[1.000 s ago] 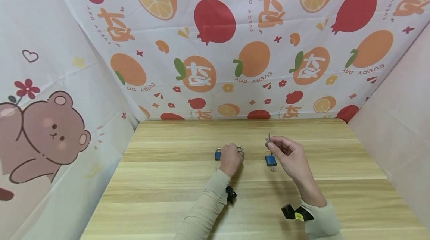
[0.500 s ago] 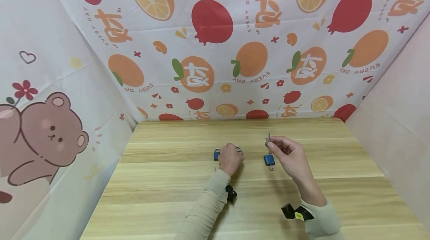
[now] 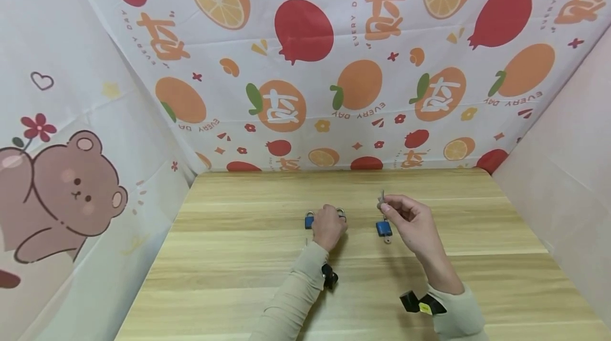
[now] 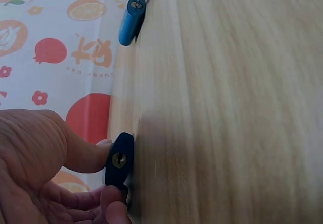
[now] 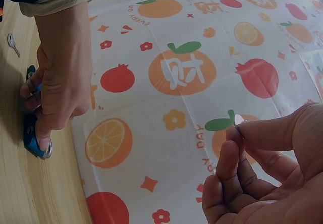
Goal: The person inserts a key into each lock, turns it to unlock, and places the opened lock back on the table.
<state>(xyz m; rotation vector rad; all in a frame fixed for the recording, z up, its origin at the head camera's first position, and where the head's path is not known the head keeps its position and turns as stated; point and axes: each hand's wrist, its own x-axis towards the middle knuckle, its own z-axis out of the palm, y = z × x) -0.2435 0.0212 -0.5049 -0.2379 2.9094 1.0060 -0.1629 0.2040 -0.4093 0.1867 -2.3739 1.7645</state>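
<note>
The right hand [image 3: 412, 221] pinches a key [image 3: 381, 201]; the left hand [image 3: 328, 227] grips a blue padlock [image 4: 120, 156] on the table [image 3: 215, 277], its keyhole [image 4: 119, 160] bare. Beside it sits a second padlock [image 3: 309, 220]; a keyed padlock [image 3: 384, 228] lies nearer the right hand. Steadying seems the current step; the next likely calls for aligning key and keyhole.

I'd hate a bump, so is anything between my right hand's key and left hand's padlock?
Nothing visible stands between the key and the held padlock, whose keyhole is uncovered. In the head view, the keyed padlock shows below that line.
</note>
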